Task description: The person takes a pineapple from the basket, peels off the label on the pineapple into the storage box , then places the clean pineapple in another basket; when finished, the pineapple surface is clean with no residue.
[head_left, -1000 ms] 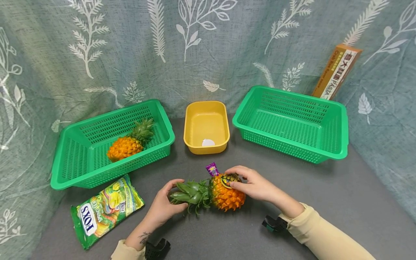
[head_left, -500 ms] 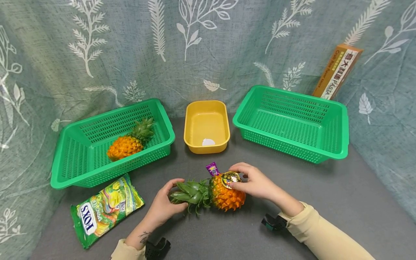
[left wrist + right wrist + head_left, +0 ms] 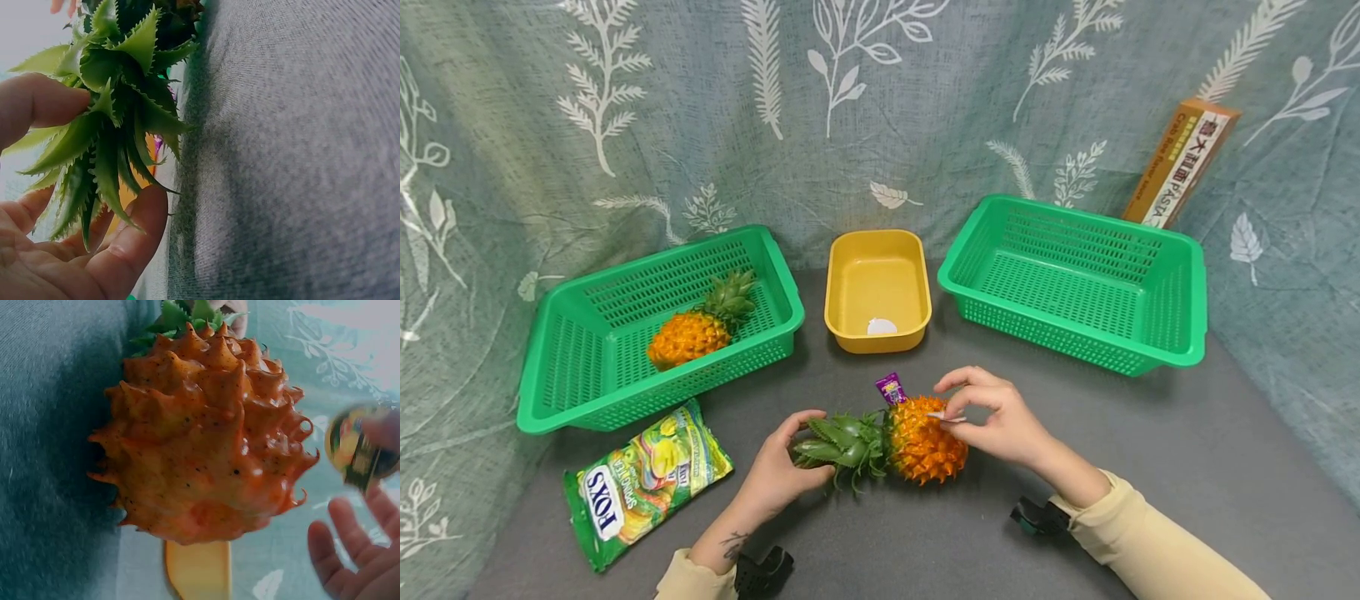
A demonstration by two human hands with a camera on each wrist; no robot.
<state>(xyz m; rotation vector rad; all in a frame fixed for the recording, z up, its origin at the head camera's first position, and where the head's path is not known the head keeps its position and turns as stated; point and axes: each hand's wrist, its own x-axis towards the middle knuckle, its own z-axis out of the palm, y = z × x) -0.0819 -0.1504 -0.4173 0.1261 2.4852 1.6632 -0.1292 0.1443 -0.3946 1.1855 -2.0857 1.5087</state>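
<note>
A pineapple (image 3: 928, 450) lies on its side on the grey table, crown to the left. My left hand (image 3: 782, 467) holds the green crown (image 3: 106, 144), its thumb on one side and fingers curled round the other. Just off the fruit's upper right, my right hand (image 3: 1000, 421) pinches a round label (image 3: 344, 447), dark with a gold rim, between thumb and finger. In the head view the label appears edge-on as a pale sliver. The right wrist view shows it apart from the pineapple's spiky orange skin, which bears no label on the visible side.
A green basket (image 3: 790, 325) at left contains another pineapple (image 3: 688, 340). The yellow bin (image 3: 877, 343) has a white round piece (image 3: 882, 326) inside. Another green basket (image 3: 1075, 329) stands right, with a pasta box (image 3: 1183, 162) behind. A FOX'S candy bag (image 3: 647, 483) and purple packet (image 3: 891, 388) lie nearby.
The round label, earlier flat against the pineapple under my right fingers, has come off and is now pinched in that hand, which has lifted slightly. My left hand has stayed on the crown.
</note>
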